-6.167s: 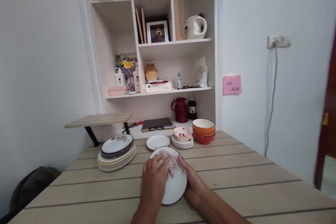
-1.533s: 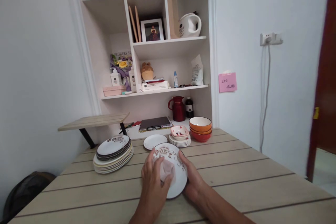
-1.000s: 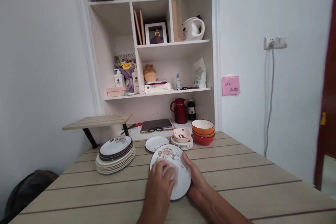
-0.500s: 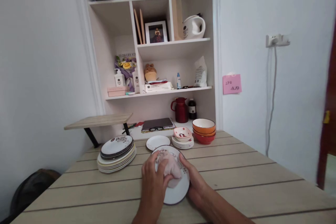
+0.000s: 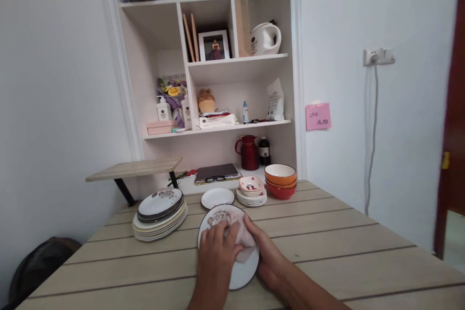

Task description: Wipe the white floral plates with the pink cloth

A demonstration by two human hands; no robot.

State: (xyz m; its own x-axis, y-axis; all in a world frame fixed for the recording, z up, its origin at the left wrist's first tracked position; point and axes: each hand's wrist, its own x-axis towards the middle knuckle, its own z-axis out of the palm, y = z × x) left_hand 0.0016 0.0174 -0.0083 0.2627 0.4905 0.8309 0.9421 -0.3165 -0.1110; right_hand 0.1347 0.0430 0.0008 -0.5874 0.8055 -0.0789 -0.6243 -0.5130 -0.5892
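Note:
A white plate (image 5: 244, 273) with a dark rim and a brown flower print is tilted up over the near part of the table. My right hand (image 5: 268, 257) grips its right edge, thumb on the face and the other fingers behind. Bunched in my left hand (image 5: 217, 251) is a pale pink cloth (image 5: 244, 235), pressed against the plate's face. The left fingers curl over the cloth and hide part of the print. Just beyond the held plate, a single similar plate (image 5: 217, 197) lies flat on the table.
Left on the wooden table (image 5: 152, 271) stands a stack of plates (image 5: 160, 215). Toward the back right are small saucers (image 5: 251, 198) topped by a pink-and-white dish (image 5: 250, 184), then stacked orange and red bowls (image 5: 280, 181). A low wooden stand (image 5: 134, 168) rises at the back left.
The held plate has turned and tipped a little, so more of its flower print shows at the upper left. My left hand and the cloth have shifted slightly right across it.

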